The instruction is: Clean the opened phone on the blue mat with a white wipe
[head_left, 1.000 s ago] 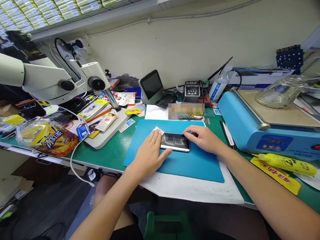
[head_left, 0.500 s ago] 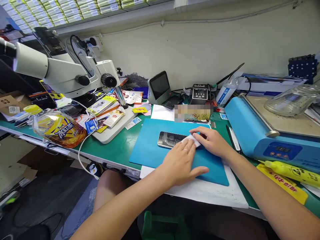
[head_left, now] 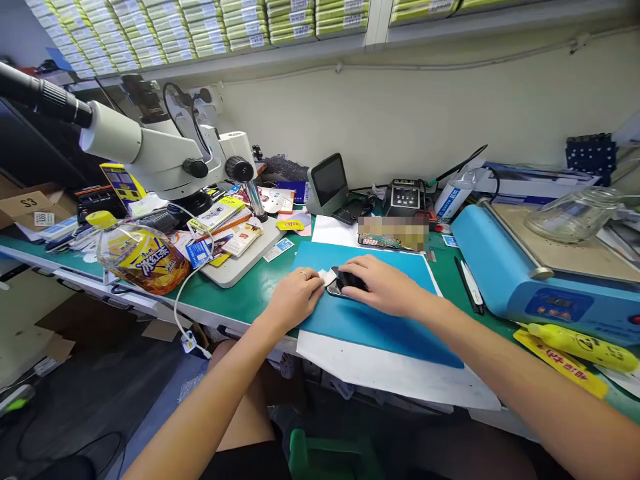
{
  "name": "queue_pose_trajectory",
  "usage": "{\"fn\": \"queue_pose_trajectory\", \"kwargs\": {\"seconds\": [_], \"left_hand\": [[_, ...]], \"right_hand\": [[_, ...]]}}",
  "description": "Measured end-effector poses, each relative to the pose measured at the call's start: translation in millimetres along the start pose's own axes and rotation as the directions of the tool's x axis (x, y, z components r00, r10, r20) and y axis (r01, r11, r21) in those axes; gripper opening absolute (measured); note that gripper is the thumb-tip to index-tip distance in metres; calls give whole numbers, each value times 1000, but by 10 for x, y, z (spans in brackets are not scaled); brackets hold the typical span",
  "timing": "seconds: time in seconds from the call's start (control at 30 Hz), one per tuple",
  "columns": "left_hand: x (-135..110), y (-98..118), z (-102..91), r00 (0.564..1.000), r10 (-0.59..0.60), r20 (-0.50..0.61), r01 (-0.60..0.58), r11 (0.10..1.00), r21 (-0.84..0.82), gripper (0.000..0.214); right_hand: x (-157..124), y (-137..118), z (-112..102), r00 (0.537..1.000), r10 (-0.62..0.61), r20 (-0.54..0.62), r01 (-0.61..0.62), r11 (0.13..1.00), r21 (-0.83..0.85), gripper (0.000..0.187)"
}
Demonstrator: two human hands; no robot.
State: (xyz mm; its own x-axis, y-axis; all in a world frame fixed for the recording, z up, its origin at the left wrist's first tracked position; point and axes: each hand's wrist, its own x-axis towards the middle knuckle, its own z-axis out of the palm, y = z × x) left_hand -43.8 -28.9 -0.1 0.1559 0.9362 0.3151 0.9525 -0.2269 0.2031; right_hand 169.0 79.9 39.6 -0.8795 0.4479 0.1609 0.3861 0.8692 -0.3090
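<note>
A phone [head_left: 339,283] lies on the blue mat [head_left: 385,313], mostly covered by my right hand [head_left: 377,285], whose fingers curl over it and hold it down. My left hand [head_left: 295,299] sits just left of the phone with its fingers closed, pinching a small white wipe [head_left: 327,276] against the phone's left end. A ring shows on one left finger.
A white microscope [head_left: 165,150] stands at the left over a cluttered base, with a yellow drink bottle [head_left: 143,257] lying near the front edge. A blue laminating machine [head_left: 540,280] and a glass jar [head_left: 575,213] are at the right; a yellow bottle [head_left: 580,337] lies before them.
My left hand has moved with the wipe from the phone's right end back to its left end. My right hand has slid left and now covers most of the phone.
</note>
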Motion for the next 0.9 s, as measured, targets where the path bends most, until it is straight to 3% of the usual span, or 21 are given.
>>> {"fn": "queue_pose_trajectory", "kwargs": {"seconds": [0.13, 0.3, 0.53, 0.7, 0.9], "left_hand": [[-18, -58, 24, 992, -109, -57, 113, 991, 73, 17], [-39, -45, -5, 977, -171, -128, 181, 981, 68, 15], [31, 39, 35, 977, -68, -202, 51, 995, -88, 18], [24, 63, 65, 989, 15, -146, -36, 989, -146, 18], [22, 64, 77, 996, 74, -44, -81, 973, -218, 30]], "right_hand": [[224, -85, 191, 999, 37, 27, -35, 998, -54, 54], [270, -80, 295, 999, 33, -25, -36, 990, -136, 55], [275, -78, 337, 998, 9, -64, -19, 987, -157, 46], [322, -10, 357, 998, -30, -60, 21, 990, -139, 34], [388, 41, 313, 998, -29, -47, 28, 999, -27, 37]]}}
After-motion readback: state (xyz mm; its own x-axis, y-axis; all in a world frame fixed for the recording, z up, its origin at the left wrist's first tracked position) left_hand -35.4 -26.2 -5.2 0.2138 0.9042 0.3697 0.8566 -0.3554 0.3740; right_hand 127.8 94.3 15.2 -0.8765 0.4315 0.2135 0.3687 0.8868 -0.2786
